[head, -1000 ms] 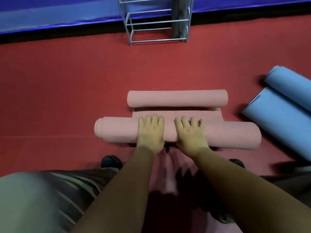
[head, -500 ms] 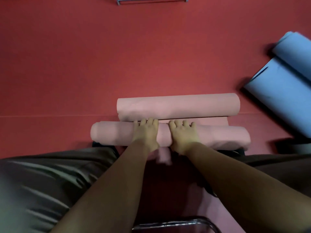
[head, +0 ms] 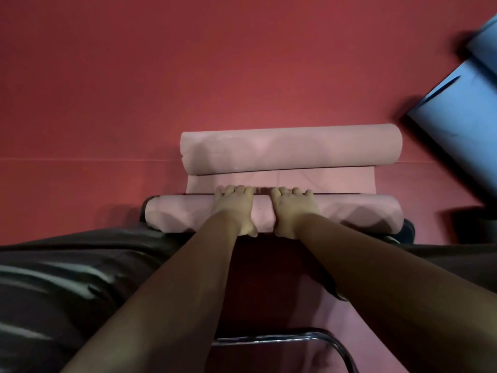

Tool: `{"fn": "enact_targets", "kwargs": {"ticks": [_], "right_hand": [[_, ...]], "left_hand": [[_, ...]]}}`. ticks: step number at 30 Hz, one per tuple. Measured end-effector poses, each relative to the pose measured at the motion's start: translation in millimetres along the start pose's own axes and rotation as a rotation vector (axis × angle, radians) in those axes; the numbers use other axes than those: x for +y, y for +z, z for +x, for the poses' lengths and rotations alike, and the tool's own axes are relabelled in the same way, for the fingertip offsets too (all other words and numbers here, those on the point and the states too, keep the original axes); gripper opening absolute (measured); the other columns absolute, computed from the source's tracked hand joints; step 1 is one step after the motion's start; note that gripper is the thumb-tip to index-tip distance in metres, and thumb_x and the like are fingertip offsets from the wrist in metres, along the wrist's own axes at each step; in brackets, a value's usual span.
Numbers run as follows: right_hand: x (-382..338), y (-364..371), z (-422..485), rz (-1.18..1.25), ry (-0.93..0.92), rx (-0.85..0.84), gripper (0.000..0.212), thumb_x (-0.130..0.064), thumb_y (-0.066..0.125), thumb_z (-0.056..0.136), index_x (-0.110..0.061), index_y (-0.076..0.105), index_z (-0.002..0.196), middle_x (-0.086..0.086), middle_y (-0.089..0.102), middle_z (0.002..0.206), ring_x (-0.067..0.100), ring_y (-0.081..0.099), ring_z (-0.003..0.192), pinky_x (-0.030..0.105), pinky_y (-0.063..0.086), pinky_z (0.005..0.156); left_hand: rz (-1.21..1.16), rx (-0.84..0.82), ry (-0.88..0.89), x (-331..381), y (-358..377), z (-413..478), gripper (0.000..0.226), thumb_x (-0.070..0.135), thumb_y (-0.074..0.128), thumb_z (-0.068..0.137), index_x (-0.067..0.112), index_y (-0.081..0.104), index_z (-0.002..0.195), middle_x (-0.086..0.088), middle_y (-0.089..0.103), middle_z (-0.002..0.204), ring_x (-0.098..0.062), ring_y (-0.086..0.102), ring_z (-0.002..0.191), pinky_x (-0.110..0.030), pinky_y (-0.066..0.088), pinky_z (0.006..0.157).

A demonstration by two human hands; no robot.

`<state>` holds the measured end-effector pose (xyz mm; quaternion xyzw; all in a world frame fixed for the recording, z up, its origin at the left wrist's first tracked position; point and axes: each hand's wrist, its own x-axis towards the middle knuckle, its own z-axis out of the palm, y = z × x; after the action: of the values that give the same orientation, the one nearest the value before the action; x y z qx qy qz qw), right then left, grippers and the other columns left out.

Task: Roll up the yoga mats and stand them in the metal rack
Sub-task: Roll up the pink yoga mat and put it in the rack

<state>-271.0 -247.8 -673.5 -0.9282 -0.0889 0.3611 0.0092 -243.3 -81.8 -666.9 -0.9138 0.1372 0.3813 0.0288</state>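
A pink yoga mat lies on the red floor, rolled from both ends. Its far roll (head: 290, 152) lies crosswise, and a short flat strip (head: 336, 181) joins it to the near roll (head: 177, 215). My left hand (head: 234, 208) and my right hand (head: 293, 208) rest side by side on the middle of the near roll. Their palms are down and their fingers curl over its far edge. The metal rack is out of view.
Blue rolled mats (head: 462, 114) lie at an angle at the right edge. My dark trouser legs (head: 67, 278) fill the lower left, with a dark shoe (head: 408, 230) past the roll's right end. A chrome tube (head: 282, 337) curves across the bottom.
The view has tipped downward, so the rack and the blue wall pad have left the top of the frame. Both hands have stayed on the near roll, now closer together.
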Motion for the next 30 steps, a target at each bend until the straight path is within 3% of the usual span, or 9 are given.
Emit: {"fn": "enact_targets", "kwargs": {"ticks": [4, 12, 20, 25, 30], "right_hand": [[-3.9, 2.9, 7.9, 0.004, 0.005, -0.060, 0.090, -0.044, 0.083, 0.074, -0.015, 0.036, 0.145, 0.009, 0.051, 0.150, 0.035, 0.050, 0.136, 0.056, 0.038, 0.113], [-5.6, 4.6, 15.6, 0.030, -0.016, -0.182, 0.111, -0.045, 0.097, 0.062, -0.018, 0.030, 0.146, 0.006, 0.048, 0.155, 0.033, 0.047, 0.142, 0.052, 0.038, 0.112], [-11.0, 9.5, 24.5, 0.043, 0.015, -0.255, 0.129, -0.047, 0.100, 0.060, -0.016, 0.022, 0.158, 0.009, 0.040, 0.162, 0.037, 0.038, 0.150, 0.053, 0.032, 0.121], [-10.0, 6.1, 30.9, 0.076, 0.025, -0.254, 0.137, -0.047, 0.101, 0.058, -0.024, 0.019, 0.165, 0.007, 0.028, 0.169, 0.038, 0.034, 0.153, 0.052, 0.031, 0.123], [-10.5, 2.8, 33.2, 0.035, 0.055, -0.192, 0.127, -0.057, 0.097, 0.055, -0.036, 0.031, 0.162, 0.008, 0.030, 0.160, 0.037, 0.036, 0.144, 0.051, 0.035, 0.117]], "left_hand": [[-0.058, -0.017, -0.013, -2.9, 5.7, 1.7, 0.112, 0.059, 0.096, 0.059, 0.017, 0.041, 0.146, -0.008, 0.050, 0.151, -0.031, 0.040, 0.144, -0.045, 0.028, 0.124], [-0.108, -0.098, -0.001, -3.1, 14.5, 8.5, 0.119, 0.056, 0.101, 0.049, 0.020, 0.043, 0.147, -0.007, 0.048, 0.155, -0.031, 0.042, 0.145, -0.044, 0.034, 0.117], [-0.132, -0.180, -0.032, -2.9, 24.7, 24.7, 0.126, 0.055, 0.103, 0.042, 0.024, 0.042, 0.147, -0.005, 0.047, 0.155, -0.029, 0.043, 0.147, -0.042, 0.037, 0.117], [-0.140, -0.185, -0.045, -7.0, 24.6, 32.0, 0.122, 0.059, 0.102, 0.041, 0.028, 0.048, 0.146, -0.004, 0.048, 0.155, -0.029, 0.040, 0.148, -0.043, 0.038, 0.117], [-0.127, -0.170, -0.082, -9.0, 19.0, 32.1, 0.106, 0.063, 0.098, 0.048, 0.033, 0.060, 0.141, -0.008, 0.035, 0.152, -0.035, 0.026, 0.146, -0.049, 0.030, 0.122]]}}
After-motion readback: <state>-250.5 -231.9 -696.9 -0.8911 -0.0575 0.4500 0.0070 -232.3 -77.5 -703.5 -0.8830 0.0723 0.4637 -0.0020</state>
